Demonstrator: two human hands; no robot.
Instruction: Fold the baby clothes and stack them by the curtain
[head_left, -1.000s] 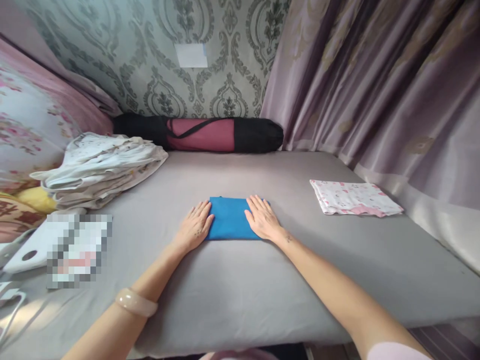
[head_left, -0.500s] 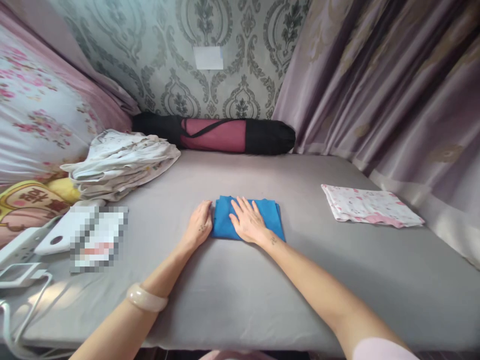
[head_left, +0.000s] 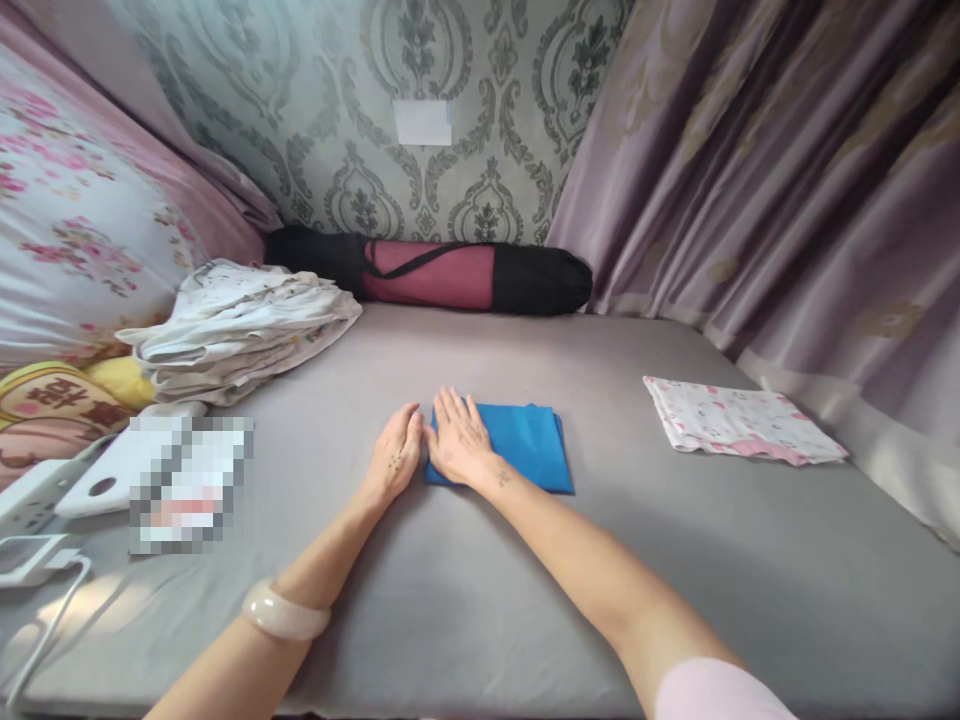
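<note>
A folded blue cloth [head_left: 529, 445] lies flat on the grey bed sheet [head_left: 465, 590] in front of me. Flat on its left part rests my right hand [head_left: 459, 440], fingers stretched out and pointing away from me, covering that part of the cloth. My left hand [head_left: 397, 450] stands on its edge on the sheet just beside the cloth's left side, its fingers extended and holding nothing. Whether its fingertips touch the cloth I cannot tell. The left wrist wears a pale bangle [head_left: 286, 612].
A long black and dark pink bag [head_left: 427, 273] lies along the wall. Crumpled pale fabric [head_left: 240, 330] sits at the left, near a white power strip [head_left: 34, 495] and a white device [head_left: 124, 470]. A folded pink-patterned cloth [head_left: 742, 420] lies right, by the curtains [head_left: 750, 180].
My right hand has slid left across the blue cloth, from its middle to its left part, baring the right part. My left hand has stayed nearly in place.
</note>
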